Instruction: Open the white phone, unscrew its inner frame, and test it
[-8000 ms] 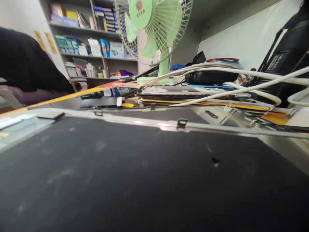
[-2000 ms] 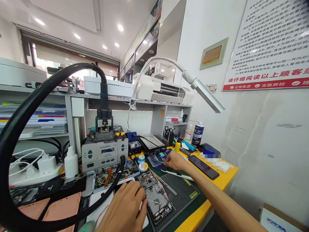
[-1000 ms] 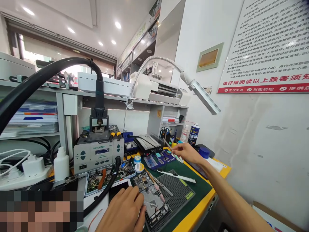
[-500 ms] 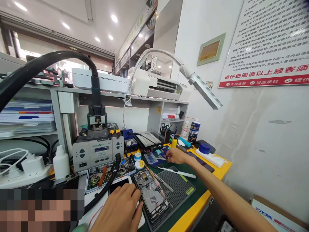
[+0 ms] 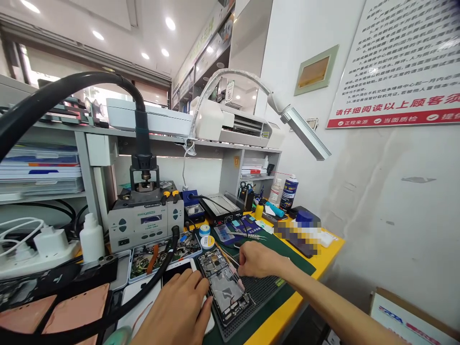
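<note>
My left hand lies palm down with its fingers stretched out over a white phone, at the left side of an opened phone whose inner parts are bare. My right hand is closed, its fingers curled down over the grey perforated mat just right of the opened phone. Whatever it grips is hidden under the fingers. A slim tool's dark tip shows by the knuckles. Metal tweezers lie behind this hand, on a blue card.
Behind the phones stand two small round tins and a tray of circuit boards. A grey soldering station is at the back left, with a black hose arching across the left. A spray can stands at the back right.
My right hand has moved from the tweezers toward me and left, over the mat beside the opened phone. It now covers the white-handled tool's place. My left hand has hardly moved.
</note>
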`<state>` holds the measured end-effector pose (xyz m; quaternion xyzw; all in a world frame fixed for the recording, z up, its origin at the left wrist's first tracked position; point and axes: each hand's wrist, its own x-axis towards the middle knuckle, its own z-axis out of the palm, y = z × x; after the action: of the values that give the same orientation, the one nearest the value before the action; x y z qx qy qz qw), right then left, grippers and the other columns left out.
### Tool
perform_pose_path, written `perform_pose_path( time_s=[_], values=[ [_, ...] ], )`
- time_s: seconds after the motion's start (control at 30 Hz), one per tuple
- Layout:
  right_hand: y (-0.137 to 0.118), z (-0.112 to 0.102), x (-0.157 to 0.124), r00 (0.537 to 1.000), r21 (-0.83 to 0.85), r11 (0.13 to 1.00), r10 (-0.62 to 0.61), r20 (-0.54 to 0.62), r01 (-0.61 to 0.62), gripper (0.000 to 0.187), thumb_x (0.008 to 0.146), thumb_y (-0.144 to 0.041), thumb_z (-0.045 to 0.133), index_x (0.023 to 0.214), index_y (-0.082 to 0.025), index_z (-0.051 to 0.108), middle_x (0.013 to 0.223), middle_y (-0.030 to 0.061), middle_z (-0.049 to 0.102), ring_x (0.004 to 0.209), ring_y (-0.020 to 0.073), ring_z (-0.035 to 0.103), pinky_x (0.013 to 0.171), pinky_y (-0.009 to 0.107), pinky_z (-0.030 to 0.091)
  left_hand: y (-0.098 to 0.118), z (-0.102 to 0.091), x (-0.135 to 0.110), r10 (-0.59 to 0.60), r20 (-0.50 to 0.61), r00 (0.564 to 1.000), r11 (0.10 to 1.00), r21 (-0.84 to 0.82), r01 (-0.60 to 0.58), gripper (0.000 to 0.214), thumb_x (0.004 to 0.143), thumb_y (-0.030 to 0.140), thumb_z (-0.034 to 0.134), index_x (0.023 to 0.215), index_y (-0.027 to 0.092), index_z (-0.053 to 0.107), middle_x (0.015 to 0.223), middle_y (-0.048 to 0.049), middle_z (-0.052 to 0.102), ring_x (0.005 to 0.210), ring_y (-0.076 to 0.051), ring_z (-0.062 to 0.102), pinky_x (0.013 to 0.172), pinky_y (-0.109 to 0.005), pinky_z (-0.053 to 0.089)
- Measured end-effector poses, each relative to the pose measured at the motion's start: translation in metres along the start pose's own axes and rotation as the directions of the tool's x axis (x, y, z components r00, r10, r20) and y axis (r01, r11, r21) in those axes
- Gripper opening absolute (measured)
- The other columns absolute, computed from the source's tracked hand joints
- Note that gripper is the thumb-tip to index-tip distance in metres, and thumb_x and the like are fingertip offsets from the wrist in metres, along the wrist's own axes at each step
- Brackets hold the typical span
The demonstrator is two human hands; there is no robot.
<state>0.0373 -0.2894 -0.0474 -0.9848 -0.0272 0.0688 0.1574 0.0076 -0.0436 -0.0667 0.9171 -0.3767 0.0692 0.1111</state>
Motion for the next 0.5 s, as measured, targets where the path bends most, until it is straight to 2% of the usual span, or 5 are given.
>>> perform_pose_path(
  time_s=[0.13,0.3,0.4,0.5],
  values=[
    [0.007,0.002,-0.005,0.999,-0.054,0.998,-0.013,0.032,0.014,0.022,0.099,-0.035,0.061,0.088,-0.018,0.068,0.091,0.0021,0.071,0.077,0.0151,0.066,0.07,0.029,0.057,0.0,0.0,-0.001,0.005,0.0,1.0,1.0,0.01,-0.005,0.029,0.097,0.021,0.037,0.091,0.021,0.065,0.1,-0.0089,0.066,0.095,-0.03,0.06,0.079,-0.044,0.044],
    [0.039,-0.021,-0.014,0.993,-0.025,0.999,-0.031,-0.115,0.028,0.019,0.099,-0.034,0.062,0.101,-0.015,0.067,0.095,0.0032,0.07,0.081,0.0157,0.067,0.073,0.032,0.058,0.001,-0.002,-0.001,0.005,-0.018,1.0,1.0,-0.005,-0.005,0.028,0.098,0.022,0.038,0.09,0.022,0.065,0.098,-0.0082,0.066,0.095,-0.029,0.06,0.081,-0.045,0.044],
    [0.066,-0.042,-0.004,0.975,-0.041,0.998,0.035,-0.219,-0.045,0.023,0.099,-0.035,0.061,0.108,-0.014,0.066,0.103,0.005,0.069,0.088,0.0185,0.068,0.077,0.036,0.058,0.0,-0.001,0.0,0.012,-0.029,1.0,1.0,-0.014,-0.012,0.028,0.098,0.022,0.039,0.09,0.022,0.065,0.098,-0.0076,0.066,0.094,-0.028,0.06,0.081,-0.043,0.044],
    [0.085,-0.055,0.017,0.973,-0.088,0.991,0.082,-0.217,-0.103,0.025,0.098,-0.035,0.062,0.113,-0.015,0.065,0.111,0.0066,0.068,0.094,0.0205,0.068,0.082,0.04,0.058,0.0,0.001,0.0,0.019,-0.037,0.999,1.0,-0.013,-0.02,0.027,0.097,0.022,0.04,0.09,0.022,0.066,0.098,-0.007,0.067,0.094,-0.027,0.06,0.081,-0.042,0.044]
  ],
)
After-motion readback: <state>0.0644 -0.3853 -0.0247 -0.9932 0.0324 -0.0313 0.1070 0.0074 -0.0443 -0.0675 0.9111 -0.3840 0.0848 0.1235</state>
